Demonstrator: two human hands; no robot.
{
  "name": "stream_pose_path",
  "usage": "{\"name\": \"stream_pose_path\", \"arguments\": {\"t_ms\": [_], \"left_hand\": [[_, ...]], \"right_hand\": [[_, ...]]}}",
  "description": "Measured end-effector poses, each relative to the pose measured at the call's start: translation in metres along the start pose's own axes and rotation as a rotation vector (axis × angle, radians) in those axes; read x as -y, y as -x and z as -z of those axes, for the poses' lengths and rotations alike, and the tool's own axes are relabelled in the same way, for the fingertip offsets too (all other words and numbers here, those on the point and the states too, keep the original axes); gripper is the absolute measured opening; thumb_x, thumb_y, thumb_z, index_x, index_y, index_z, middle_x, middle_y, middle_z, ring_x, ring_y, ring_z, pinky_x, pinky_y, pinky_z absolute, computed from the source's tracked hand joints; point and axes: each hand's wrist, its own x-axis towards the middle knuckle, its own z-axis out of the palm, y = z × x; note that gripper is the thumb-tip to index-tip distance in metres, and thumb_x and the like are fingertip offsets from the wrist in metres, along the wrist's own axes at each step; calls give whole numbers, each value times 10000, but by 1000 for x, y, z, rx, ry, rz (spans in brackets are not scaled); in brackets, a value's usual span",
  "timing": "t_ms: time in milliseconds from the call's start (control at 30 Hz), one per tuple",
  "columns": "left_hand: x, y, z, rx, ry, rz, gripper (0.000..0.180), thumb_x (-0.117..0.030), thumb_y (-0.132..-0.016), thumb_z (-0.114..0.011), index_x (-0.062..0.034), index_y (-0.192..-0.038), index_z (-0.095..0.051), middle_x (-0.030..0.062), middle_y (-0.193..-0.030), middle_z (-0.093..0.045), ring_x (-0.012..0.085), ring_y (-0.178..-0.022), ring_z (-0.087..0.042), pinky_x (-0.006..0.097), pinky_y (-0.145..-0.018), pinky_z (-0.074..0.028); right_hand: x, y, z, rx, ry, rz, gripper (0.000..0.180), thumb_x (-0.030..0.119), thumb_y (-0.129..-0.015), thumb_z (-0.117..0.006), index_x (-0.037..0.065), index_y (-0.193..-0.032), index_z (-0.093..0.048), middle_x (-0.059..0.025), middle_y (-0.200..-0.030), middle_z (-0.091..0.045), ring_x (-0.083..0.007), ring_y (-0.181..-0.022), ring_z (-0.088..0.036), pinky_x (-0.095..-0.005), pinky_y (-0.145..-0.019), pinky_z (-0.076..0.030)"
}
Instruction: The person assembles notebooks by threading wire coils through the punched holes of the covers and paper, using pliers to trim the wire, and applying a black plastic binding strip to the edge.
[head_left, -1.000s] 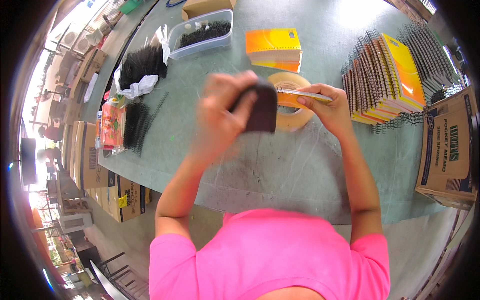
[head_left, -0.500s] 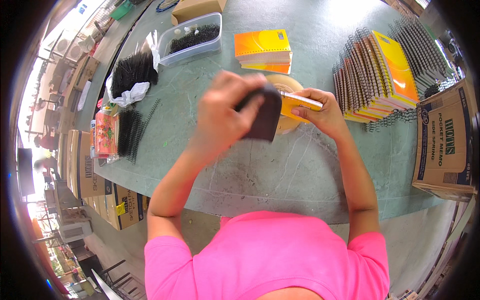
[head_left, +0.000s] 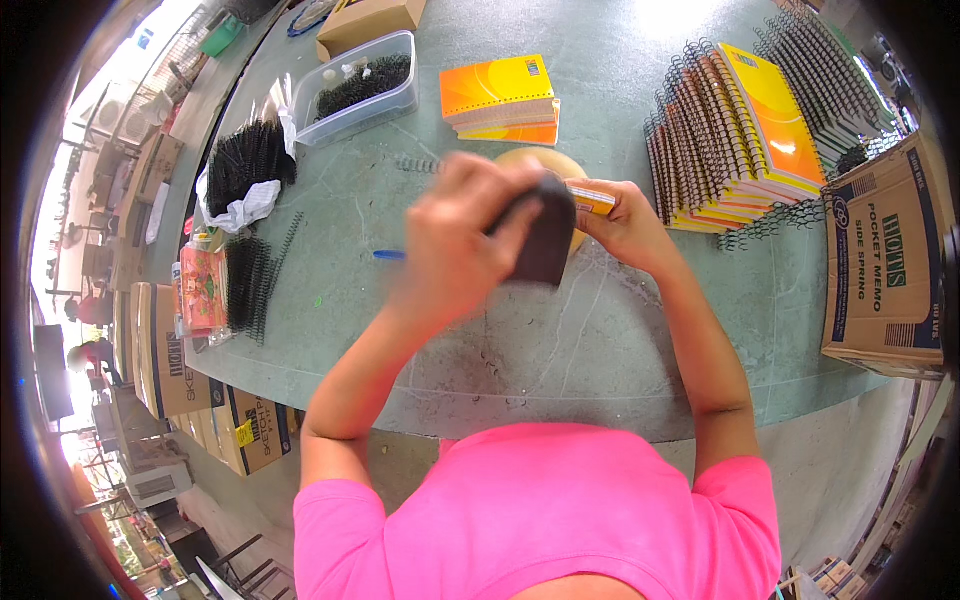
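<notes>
In front of my chest, my left hand point(head_left: 470, 225) is closed round a dark, stiff-looking flat piece point(head_left: 545, 235) with a rounded top; motion blurs it, and I cannot make out its exact kind. Right beside it, my right hand point(head_left: 628, 225) pinches a small yellow-orange notebook point(head_left: 595, 199) between thumb and fingers. The notebook's far end disappears behind the dark piece, so whether they touch cannot be seen. Beneath both hands lies a round tan disc point(head_left: 572, 172), largely covered. Just beyond is a stack of small yellow-orange notebooks point(head_left: 500, 90) with holes punched along one edge.
Spiral-bound notebooks point(head_left: 740, 150) stand stacked at right, beside a cardboard carton point(head_left: 885, 260). At left are a clear plastic tub point(head_left: 375, 112) of black coils, a white bag with black coils point(head_left: 245, 165), and more coils point(head_left: 250, 285). A blue pen point(head_left: 388, 255) lies near my left wrist.
The dark piece has moved right across the notebook, hiding more of it. The view has shifted slightly; a blue pen and a loose coil now show beside my left hand.
</notes>
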Motion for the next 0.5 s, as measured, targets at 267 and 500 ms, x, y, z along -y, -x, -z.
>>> {"name": "stream_pose_path", "arguments": {"t_ms": [267,500], "left_hand": [[-3,-15,2,-133,-1,-18,276,-81,-724,-719,-121,-989,-651,99,-858,-566,285,-726,-597,384,-638,-510],[-5,60,-21,431,150,54,237,-95,-764,-706,-74,-991,-643,118,-947,-590,303,-861,-589,386,-724,-494]], "right_hand": [[-2,0,-6,69,-62,-20,292,-12,-888,-546,-14,-1176,-592,-67,-1045,-661,-48,-901,-543,-223,-802,-477],[5,-2,-10,-62,-10,90,326,132,-876,-617,14,-1179,-600,-79,-1056,-663,-94,-930,-593,-254,-842,-476]]}}
